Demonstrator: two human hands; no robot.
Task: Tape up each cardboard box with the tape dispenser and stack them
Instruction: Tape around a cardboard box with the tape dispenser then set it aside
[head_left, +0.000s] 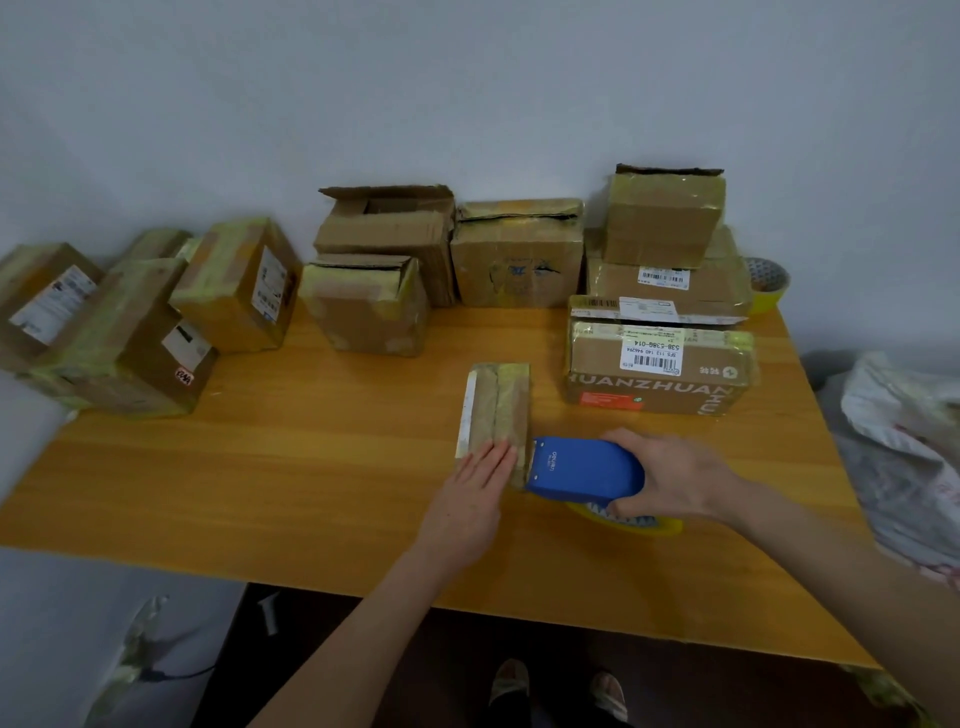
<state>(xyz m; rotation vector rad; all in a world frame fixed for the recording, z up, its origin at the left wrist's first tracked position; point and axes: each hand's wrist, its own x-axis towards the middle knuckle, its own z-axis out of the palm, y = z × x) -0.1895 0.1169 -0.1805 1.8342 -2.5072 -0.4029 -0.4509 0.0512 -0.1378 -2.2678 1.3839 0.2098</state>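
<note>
A small flat cardboard box (496, 405), covered in yellowish tape, lies in the middle of the wooden table (311, 467). My left hand (470, 499) presses flat on its near end with straight fingers. My right hand (670, 475) grips the blue tape dispenser (584, 470), whose front edge sits against the box's near right corner. A yellow tape roll (631, 522) shows under the dispenser.
A stack of taped boxes (662, 312) stands at the back right, with a spare yellow tape roll (769, 283) behind it. Several more boxes (387, 275) line the wall, and others (124, 322) sit at the left edge. Plastic bags (904, 415) lie right of the table.
</note>
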